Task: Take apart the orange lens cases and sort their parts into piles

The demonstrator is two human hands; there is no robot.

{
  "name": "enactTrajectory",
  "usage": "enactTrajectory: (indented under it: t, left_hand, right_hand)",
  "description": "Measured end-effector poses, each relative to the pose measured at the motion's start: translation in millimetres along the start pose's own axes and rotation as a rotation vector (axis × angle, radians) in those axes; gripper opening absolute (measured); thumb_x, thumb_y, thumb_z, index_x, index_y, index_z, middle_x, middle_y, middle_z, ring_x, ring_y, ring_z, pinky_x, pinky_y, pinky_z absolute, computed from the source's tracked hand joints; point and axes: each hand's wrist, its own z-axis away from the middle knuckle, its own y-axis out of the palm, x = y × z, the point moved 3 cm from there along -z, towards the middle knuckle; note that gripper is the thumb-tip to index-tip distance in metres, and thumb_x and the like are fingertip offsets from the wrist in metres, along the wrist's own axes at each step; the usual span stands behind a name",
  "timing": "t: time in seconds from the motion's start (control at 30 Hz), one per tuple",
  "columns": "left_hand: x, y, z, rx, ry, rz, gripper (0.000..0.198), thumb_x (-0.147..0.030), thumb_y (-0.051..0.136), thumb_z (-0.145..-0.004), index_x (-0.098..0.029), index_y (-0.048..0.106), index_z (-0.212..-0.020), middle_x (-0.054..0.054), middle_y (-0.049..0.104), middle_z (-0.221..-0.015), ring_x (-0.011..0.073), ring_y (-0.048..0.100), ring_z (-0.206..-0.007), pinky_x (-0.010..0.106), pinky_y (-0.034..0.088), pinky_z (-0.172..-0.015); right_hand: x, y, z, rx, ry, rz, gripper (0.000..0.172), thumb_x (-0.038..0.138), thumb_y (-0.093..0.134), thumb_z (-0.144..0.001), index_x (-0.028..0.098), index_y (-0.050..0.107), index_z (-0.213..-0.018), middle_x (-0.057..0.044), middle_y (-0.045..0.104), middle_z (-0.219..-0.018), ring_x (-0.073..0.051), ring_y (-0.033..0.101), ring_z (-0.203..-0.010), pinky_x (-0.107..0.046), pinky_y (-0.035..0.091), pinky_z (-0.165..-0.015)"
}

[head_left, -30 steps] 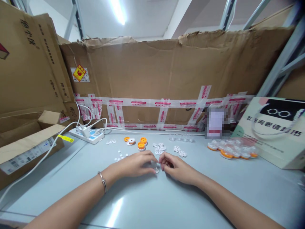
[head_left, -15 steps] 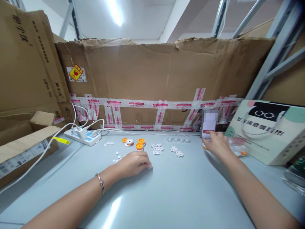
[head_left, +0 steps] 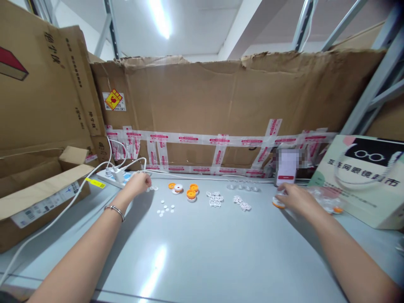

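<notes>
My left hand [head_left: 140, 184] is at the left back of the table, beside small white round pieces [head_left: 152, 189]. Its fingers are curled together, and what they hold, if anything, is hidden. My right hand [head_left: 295, 198], slightly blurred, has its fingers apart just over an orange-and-white round piece [head_left: 278, 203], below a phone [head_left: 286, 168] that stands upright. I cannot tell whether the fingers touch the piece. More small white discs [head_left: 166, 209] lie scattered on the table. Behind them are several orange-and-white round parts [head_left: 191, 195].
White lattice-like pieces [head_left: 215, 198] and a second such cluster [head_left: 242, 203] lie mid-table, with clear domed pieces [head_left: 243, 187] behind. At left are a power strip [head_left: 118, 177] and an open carton [head_left: 47, 198]. A paper bag [head_left: 360, 181] and clear plastic packaging [head_left: 325, 201] stand right.
My left hand has moved left and back from mid-table to the small white pieces. My right hand has dropped from the phone screen towards the orange-and-white piece. The view has shifted slightly.
</notes>
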Motion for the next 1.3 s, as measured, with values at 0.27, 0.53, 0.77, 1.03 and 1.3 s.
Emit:
enactTrajectory:
  t: [0.27,0.53,0.77,1.03,1.3]
  left_hand:
    - [-5,11.8,2,0.126,0.02,-0.02,0.01,-0.017,0.054,-0.057,-0.019,0.064,-0.057,0.002,0.066,-0.059,0.018,0.06,-0.059,0.022,0.039,-0.052]
    - [-16,5.1,5,0.035,-0.008,-0.06,0.01,-0.026,0.06,-0.063,-0.018,0.063,-0.067,0.006,0.066,-0.075,0.0216,0.059,-0.071,0.026,0.041,-0.061]
    - [-120,1.4,58,0.246,0.45,0.319,0.034,-0.04,0.061,-0.068,-0.02,0.058,-0.095,0.004,0.06,-0.094,0.019,0.054,-0.085,0.026,0.041,-0.074]
    - [-177,49.2,99,0.317,0.517,0.414,0.038,-0.049,0.07,-0.06,-0.017,0.052,-0.072,0.001,0.051,-0.078,0.0161,0.05,-0.072,0.024,0.037,-0.061]
    - [-180,55.7,96,0.25,0.442,0.52,0.025,-0.034,0.069,-0.061,-0.016,0.051,-0.062,0.0,0.05,-0.068,0.0137,0.048,-0.063,0.022,0.035,-0.057]
  right_hand:
    - [34,-13,29,0.285,-0.202,-0.366,0.004,0.024,0.055,-0.062,0.021,0.053,-0.062,-0.002,0.061,-0.066,-0.019,0.054,-0.062,-0.027,0.038,-0.054]
    - [101,-31,78,0.505,-0.46,-0.58,0.005,0.024,0.058,-0.064,0.02,0.056,-0.067,0.001,0.055,-0.067,-0.013,0.048,-0.059,-0.022,0.037,-0.052]
    - [152,-20,106,0.426,-0.574,-0.845,0.011,0.027,0.062,-0.069,0.021,0.059,-0.078,-0.001,0.051,-0.083,-0.011,0.05,-0.062,-0.023,0.041,-0.06]
    - [164,-6,107,0.281,-0.459,-0.867,0.019,0.036,0.064,-0.068,0.02,0.053,-0.067,0.005,0.043,-0.055,-0.011,0.039,-0.053,-0.022,0.03,-0.05]
    - [165,-6,113,0.235,-0.462,-0.807,0.017,0.033,0.057,-0.071,0.021,0.046,-0.065,0.006,0.043,-0.052,-0.011,0.039,-0.05,-0.021,0.029,-0.048]
